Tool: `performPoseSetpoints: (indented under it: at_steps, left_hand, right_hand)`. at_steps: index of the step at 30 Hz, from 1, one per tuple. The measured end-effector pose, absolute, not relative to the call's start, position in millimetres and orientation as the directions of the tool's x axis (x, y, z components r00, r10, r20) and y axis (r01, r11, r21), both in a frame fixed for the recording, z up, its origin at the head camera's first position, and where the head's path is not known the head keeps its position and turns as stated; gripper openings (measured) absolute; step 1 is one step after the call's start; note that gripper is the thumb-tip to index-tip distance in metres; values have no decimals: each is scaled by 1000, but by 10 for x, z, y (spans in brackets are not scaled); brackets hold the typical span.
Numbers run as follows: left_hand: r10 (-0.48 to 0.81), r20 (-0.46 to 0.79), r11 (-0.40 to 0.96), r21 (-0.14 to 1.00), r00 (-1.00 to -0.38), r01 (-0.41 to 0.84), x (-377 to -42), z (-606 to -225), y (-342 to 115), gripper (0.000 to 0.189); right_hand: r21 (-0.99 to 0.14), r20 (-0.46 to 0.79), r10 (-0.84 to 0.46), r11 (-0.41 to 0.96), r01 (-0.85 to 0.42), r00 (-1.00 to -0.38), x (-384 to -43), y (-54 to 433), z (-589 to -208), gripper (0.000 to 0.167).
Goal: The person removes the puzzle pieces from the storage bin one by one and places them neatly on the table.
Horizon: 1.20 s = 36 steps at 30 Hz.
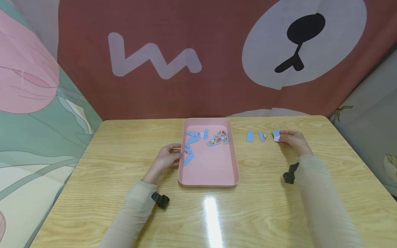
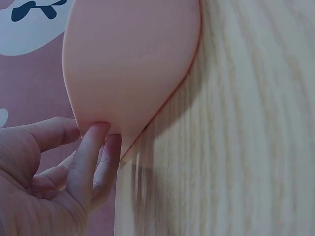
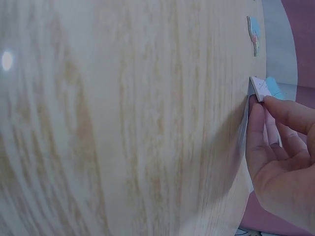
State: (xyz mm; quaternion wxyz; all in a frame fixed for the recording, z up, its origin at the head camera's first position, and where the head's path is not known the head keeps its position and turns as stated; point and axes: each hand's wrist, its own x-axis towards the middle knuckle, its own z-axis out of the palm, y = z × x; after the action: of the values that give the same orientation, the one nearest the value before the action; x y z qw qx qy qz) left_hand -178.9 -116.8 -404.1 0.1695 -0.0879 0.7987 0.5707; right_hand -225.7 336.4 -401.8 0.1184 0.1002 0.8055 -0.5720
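Observation:
My right hand [image 1: 293, 140] pinches a small blue-and-white puzzle piece [image 1: 276, 135] between thumb and fingers. In the right wrist view this piece [image 3: 261, 89] is tilted, with one edge close to the wooden tabletop. Left of it lie two more puzzle pieces, one blue with a colourful patch [image 1: 262, 136] and one plain blue [image 1: 250, 136]. My left hand [image 1: 167, 157] touches the left side of a pink tray [image 1: 207, 175]; in the left wrist view its fingertips [image 2: 98, 127] rest against the outer wall. Its fingers look only slightly bent.
Several blue puzzle pieces [image 1: 193, 139] lie along the tray's left and upper left. A multicoloured cluster of pieces [image 1: 219, 138] sits at its upper right. The wooden table [image 1: 124, 141] ends at a brown backdrop [image 1: 149, 93] with a bear face.

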Motion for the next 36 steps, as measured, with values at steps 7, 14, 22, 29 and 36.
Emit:
performPoseSetpoints:
  at_steps: [7,14,22,29,36]
  left_hand:
    - [51,-377,329,881,-925,-341,-1785,-4037,-1162,47]
    - [55,-377,339,878,-924,-338,-1781,-4035,-1171,47]
    - [55,-389,341,873,-920,-349,-1791,-4043,-1174,47]
    - [50,-394,335,872,-918,-356,-1791,-4038,-1168,46]
    - [60,-382,328,880,-922,-343,-1795,-4043,-1173,47]
  right_hand:
    - [-881,-333,49,342,329,-942,-2268,3379,-4029,56]
    - [-868,-333,89,360,342,-939,-2283,3378,-4020,56]
    - [-858,-292,125,404,318,-948,-2280,3374,-4020,52]
    - [-839,-280,123,450,305,-952,-2313,3282,-3897,53]
    - [-844,-266,64,467,265,-962,-2463,2921,-3709,52]
